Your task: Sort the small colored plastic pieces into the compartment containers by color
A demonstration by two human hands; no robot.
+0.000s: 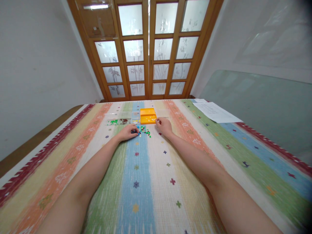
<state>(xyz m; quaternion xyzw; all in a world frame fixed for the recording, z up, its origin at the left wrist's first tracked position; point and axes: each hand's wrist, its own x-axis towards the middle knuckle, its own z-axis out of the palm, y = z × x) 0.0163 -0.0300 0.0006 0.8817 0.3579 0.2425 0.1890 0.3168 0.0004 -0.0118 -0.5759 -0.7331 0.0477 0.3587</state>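
My left hand (128, 132) rests on the cloth with curled fingers around small dark pieces (134, 131). Just beyond its fingertips lies a loose pile of tiny green, blue, white and dark red pieces (144, 130). My right hand (164, 126) is pinched closed at the right edge of an open orange box (148, 111); anything between those fingertips is too small to make out. Several small white pieces (149, 119) lie in the box's near half. Left of it, a clear compartment box (117, 124) holds green, dark red and yellow pieces in separate sections.
A striped, patterned cloth (136, 201) covers the table. White printed sheets (215, 112) lie at the far right. Behind the table stand wooden doors with glass panes (148, 58). A pale greenish panel (263, 107) stands along the right side.
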